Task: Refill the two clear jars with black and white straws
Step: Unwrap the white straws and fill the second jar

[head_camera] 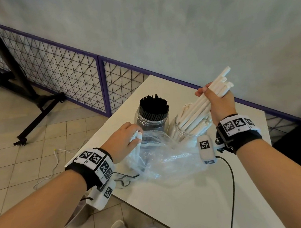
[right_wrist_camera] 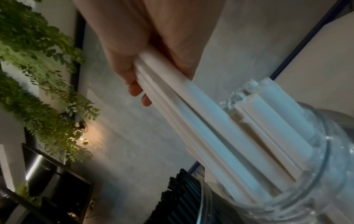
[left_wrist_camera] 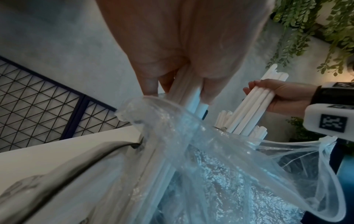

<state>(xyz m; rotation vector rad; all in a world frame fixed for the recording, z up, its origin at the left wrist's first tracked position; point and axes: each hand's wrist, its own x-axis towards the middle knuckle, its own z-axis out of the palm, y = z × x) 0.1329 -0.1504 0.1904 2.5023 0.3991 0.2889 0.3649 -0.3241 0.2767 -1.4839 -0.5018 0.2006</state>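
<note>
Two clear jars stand side by side on the white table [head_camera: 173, 203]. The left jar [head_camera: 153, 121] is packed with black straws [head_camera: 153, 105]. The right jar [head_camera: 186, 128] holds white straws. My right hand [head_camera: 218, 103] grips a bundle of white straws [head_camera: 212, 93] slanting down into the right jar [right_wrist_camera: 287, 181]. My left hand [head_camera: 126, 140] grips several white straws [left_wrist_camera: 188, 94] at the mouth of a clear plastic bag [head_camera: 161, 157], in front of the black jar. The straws' lower ends lie inside the bag [left_wrist_camera: 210, 166].
A black cable [head_camera: 230, 179] runs over the table's right side. A wire-mesh fence with purple frame [head_camera: 102, 85] stands behind the table against a grey wall. A black wheeled stand [head_camera: 34, 99] is on the tiled floor at left, with a white cord [head_camera: 56, 159].
</note>
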